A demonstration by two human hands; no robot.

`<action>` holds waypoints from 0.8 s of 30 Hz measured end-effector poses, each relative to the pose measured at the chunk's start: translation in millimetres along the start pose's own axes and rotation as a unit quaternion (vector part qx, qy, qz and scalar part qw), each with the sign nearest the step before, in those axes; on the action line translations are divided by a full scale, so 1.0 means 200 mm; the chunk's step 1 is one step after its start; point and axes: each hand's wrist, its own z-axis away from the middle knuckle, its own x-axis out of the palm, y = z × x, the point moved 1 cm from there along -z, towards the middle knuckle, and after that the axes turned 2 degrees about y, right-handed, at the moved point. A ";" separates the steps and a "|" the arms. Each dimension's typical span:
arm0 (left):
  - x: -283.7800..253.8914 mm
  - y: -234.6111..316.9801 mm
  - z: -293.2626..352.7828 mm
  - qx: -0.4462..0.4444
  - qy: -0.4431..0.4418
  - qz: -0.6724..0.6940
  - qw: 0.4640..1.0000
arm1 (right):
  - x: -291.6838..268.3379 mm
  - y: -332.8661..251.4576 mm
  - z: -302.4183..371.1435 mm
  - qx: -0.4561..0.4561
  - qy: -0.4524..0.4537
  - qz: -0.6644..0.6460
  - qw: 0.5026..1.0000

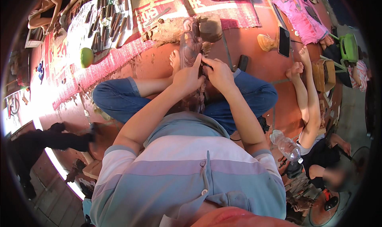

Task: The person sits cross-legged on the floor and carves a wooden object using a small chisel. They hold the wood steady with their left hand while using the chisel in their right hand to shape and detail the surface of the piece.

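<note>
Between bent knees (113,96), a brown carved figure (190,46), smoothly rounded.

we've got a patterned mat (104,65) | round green thing (86,57) | black phone (284,42) | pink bundle (302,22) (super bright lol) | green chair (349,48) | clear plastic bottle (286,146)

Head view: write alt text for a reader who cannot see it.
Seen from above, a seated person in blue jeans has the left hand and right hand at a brown carved figure. Beyond lie rows of dark tools on a white cloth, beside a red-and-yellow mat.
</note>
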 end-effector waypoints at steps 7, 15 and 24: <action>-0.05 0.05 0.02 -0.064 -0.094 0.033 0.993 | -0.02 0.02 0.01 -0.034 -0.006 0.009 0.999; -0.02 0.04 0.05 -0.069 -0.105 0.023 0.992 | 0.06 0.10 0.03 -0.078 -0.009 -0.028 0.997; 0.01 -0.02 0.06 -0.036 -0.045 -0.013 0.998 | 0.02 -0.03 0.04 -0.032 -0.027 0.012 0.999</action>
